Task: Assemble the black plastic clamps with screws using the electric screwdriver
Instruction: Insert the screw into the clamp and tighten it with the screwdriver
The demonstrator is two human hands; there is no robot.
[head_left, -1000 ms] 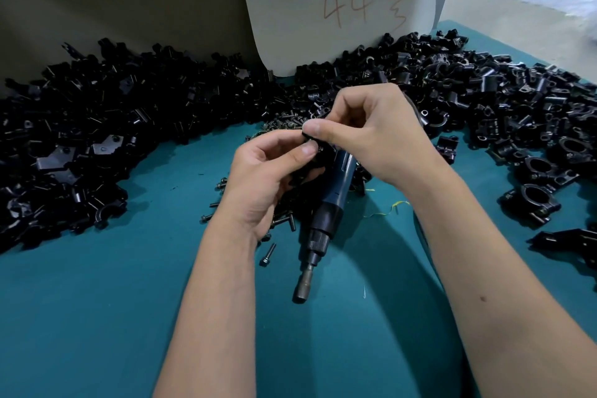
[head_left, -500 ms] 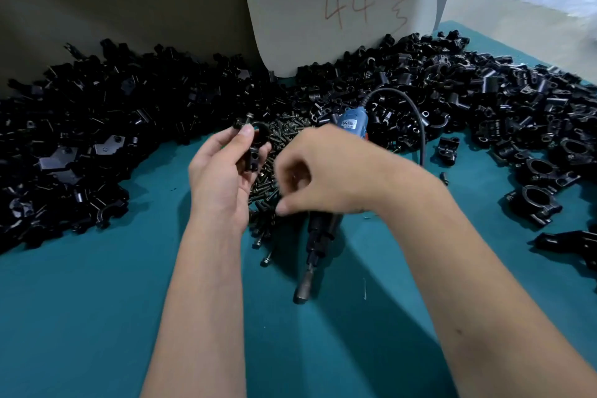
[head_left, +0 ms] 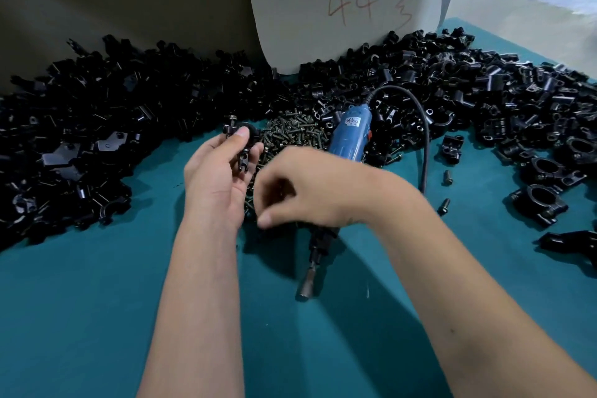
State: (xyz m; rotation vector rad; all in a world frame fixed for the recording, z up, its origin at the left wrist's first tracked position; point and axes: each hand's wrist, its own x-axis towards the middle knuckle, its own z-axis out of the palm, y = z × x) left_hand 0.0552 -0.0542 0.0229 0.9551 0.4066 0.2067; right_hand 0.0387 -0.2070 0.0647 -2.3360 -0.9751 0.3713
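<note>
Since a second ago the two hands have split: they were pinching one part together over the screwdriver, now the left hand (head_left: 219,178) has carried the black clamp (head_left: 240,139) up and left, and the right hand (head_left: 310,187) has dropped low over the screws. From half a second ago, little change.

Left hand: palm up, thumb pressed on the clamp's round body, fingers curled under it, pinching it just above the near edge of the screw pile (head_left: 290,136). A screw sticks out of the clamp's top left corner.

Right hand: motion-blurred, fingers curled down and bunched, thumb tip pointing left. Cannot tell if it pinches a screw; fingertips are hidden under the hand. It covers the middle of the electric screwdriver (head_left: 350,136).

Screwdriver lies flat on the teal table (head_left: 80,317), blue body toward the back, metal bit end (head_left: 307,287) toward the person, black cord (head_left: 423,139) looping off its rear to the right.

Loose black clamp parts (head_left: 97,139) heaped in a band along the back and both sides. Assembled clamps (head_left: 539,203) sit at the right. Two stray screws (head_left: 446,177) lie right of the cord. White card marked "44" (head_left: 349,6) leans on the wall behind.
</note>
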